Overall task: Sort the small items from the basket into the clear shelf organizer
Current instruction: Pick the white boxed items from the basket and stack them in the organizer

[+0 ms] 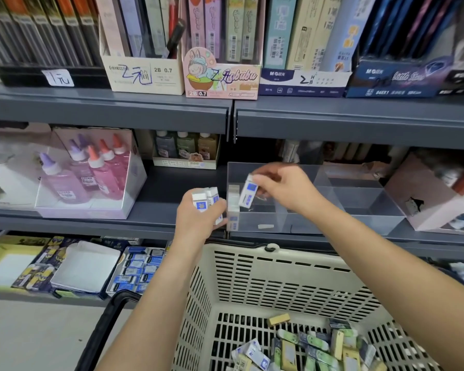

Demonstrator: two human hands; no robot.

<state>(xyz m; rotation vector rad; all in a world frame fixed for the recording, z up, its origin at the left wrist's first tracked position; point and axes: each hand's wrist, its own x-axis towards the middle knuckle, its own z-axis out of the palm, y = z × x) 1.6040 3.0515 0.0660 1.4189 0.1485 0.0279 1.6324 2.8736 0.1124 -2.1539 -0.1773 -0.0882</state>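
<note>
A clear shelf organizer (359,207) with several compartments stands on the middle shelf. White erasers (233,199) are stacked upright in its front left corner. My right hand (284,186) holds one white eraser with a blue label (248,195), tilted, just above that left compartment. My left hand (198,218) sits just left of the organizer and grips two or three white erasers (206,200) of the same kind. Below, a cream plastic basket (252,277) holds several small erasers (306,349) in white, yellow and green wrappers.
A box of pink and purple glue bottles (89,172) stands at the left of the same shelf, and a pink carton (426,194) at the organizer's right. The shelf above carries pencil-lead boxes (220,73). The lower shelf holds boxed erasers (140,269). The basket's black handle (105,322) hangs at left.
</note>
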